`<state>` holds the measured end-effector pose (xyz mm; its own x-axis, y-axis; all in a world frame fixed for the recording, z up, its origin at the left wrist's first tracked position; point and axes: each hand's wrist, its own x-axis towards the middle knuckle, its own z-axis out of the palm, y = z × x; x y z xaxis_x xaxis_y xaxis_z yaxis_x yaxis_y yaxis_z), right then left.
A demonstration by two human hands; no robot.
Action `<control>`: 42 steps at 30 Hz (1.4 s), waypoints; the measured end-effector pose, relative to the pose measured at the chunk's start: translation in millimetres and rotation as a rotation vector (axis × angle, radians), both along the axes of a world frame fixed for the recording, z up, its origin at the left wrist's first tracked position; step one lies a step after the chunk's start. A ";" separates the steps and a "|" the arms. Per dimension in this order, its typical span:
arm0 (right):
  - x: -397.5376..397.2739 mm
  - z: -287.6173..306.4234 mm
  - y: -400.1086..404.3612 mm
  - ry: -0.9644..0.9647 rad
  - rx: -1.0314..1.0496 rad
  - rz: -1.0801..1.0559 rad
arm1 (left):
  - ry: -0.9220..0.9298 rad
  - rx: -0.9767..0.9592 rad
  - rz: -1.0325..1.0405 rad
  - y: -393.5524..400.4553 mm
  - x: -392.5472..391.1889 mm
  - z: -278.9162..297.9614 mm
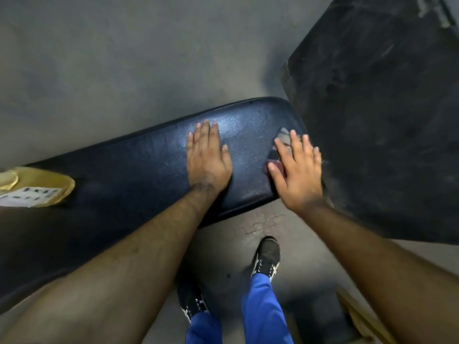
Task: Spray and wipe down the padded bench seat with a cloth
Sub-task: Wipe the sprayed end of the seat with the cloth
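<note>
Forearms are seen nearest. Left hand [207, 157] is laid flat, fingers straight, on bench seat [139, 167]. Right hand [296, 170] is spread flat over cloth [282, 140] at seat's end. Risk: cloth, merely pressed, may be pushed off the edge.

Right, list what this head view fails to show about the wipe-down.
- Cloth: mostly hidden beneath the right hand; its full shape cannot be told.
- Yellow bottle lying on the bench seat: cut off by the left edge, label blurred, nozzle not visible.
- Bench seat's near-left end: covered by the left forearm.
- Wetness under the flat left hand: cannot tell.
</note>
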<state>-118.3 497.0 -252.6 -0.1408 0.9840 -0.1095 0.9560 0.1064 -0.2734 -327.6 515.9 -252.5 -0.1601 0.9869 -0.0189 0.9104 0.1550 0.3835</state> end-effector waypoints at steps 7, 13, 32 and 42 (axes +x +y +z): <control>-30.3 -1.4 -23.1 -0.037 0.074 0.683 | 0.151 0.020 0.035 -59.5 -73.6 10.3; -94.3 2.4 -12.4 -0.001 -0.003 0.248 | 0.268 -0.045 0.020 -67.3 -95.0 -3.9; -167.1 15.5 83.3 -0.039 -0.065 0.427 | 0.230 -0.012 0.049 -67.7 -96.3 -7.5; -147.0 18.2 1.2 0.040 -0.064 0.412 | 0.156 0.034 0.048 -69.0 -98.6 -9.2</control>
